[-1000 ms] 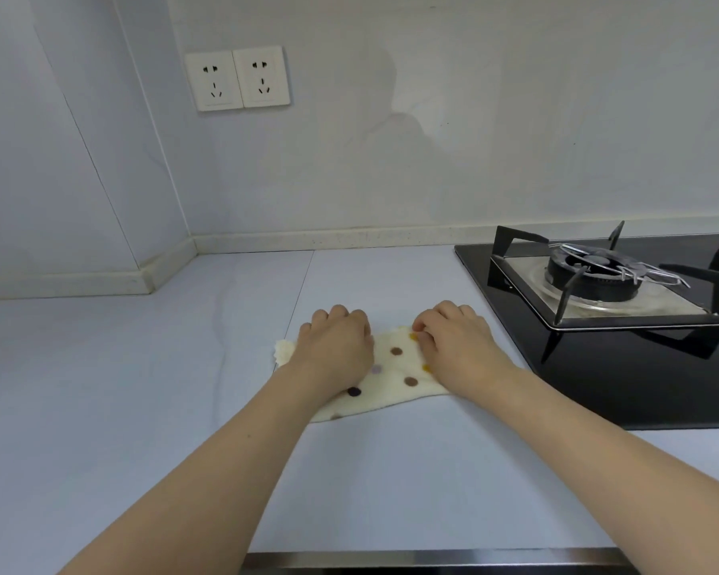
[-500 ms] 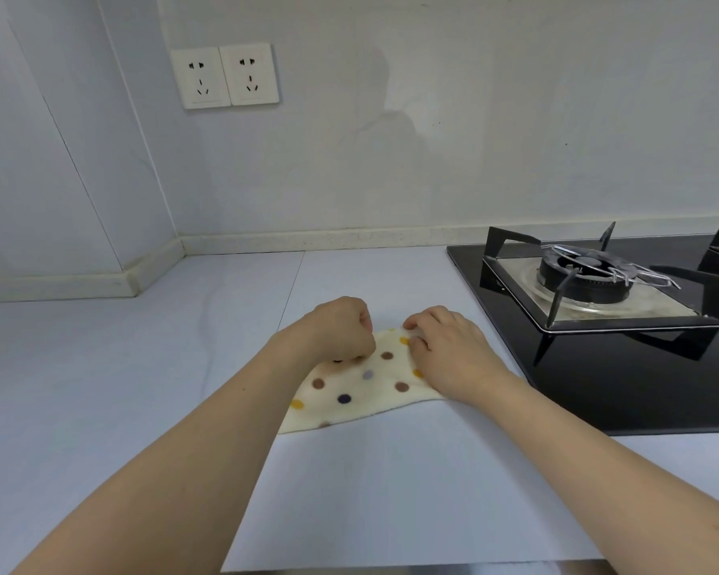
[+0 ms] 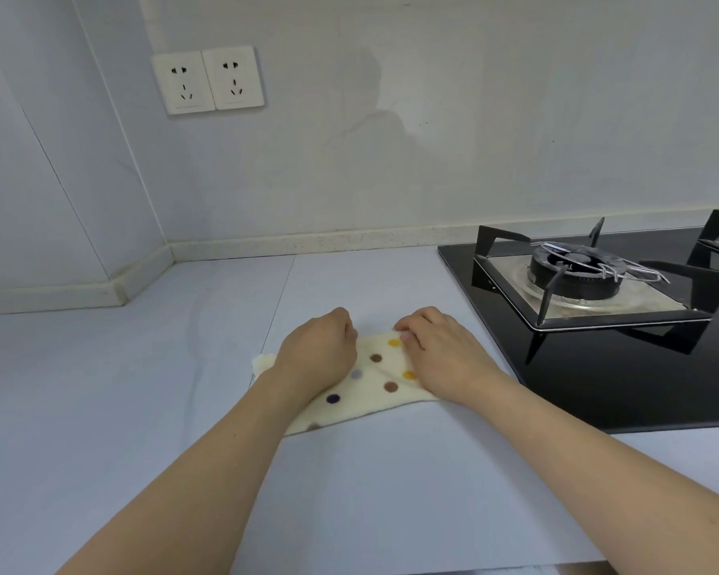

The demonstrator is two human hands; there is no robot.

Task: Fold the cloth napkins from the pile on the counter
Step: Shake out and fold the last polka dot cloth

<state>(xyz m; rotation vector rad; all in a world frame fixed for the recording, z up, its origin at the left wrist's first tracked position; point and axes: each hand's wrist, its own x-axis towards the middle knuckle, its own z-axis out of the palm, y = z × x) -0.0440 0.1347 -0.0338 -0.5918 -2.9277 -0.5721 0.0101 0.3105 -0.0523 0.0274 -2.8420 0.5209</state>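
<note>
From the head view, little differs from half a second ago: the left hand (image 3: 320,354) stays curled on the napkin (image 3: 374,381), its grip hidden, so I cannot tell what it pinches. The right hand (image 3: 441,354) still presses with bent fingers at the far edge. The napkin lies on the worktop (image 3: 100,408) under both hands. A gas hob (image 3: 590,292) sits right of the right hand, sockets (image 3: 207,80) on the wall beyond.

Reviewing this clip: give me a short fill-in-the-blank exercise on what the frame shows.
1. Both hands rest on a cream napkin patterned with coloured ____.
2. The gas stove stands to the ____ of the napkin.
3. On the wall hang ____ power sockets.

Missing words: dots; right; two
</note>
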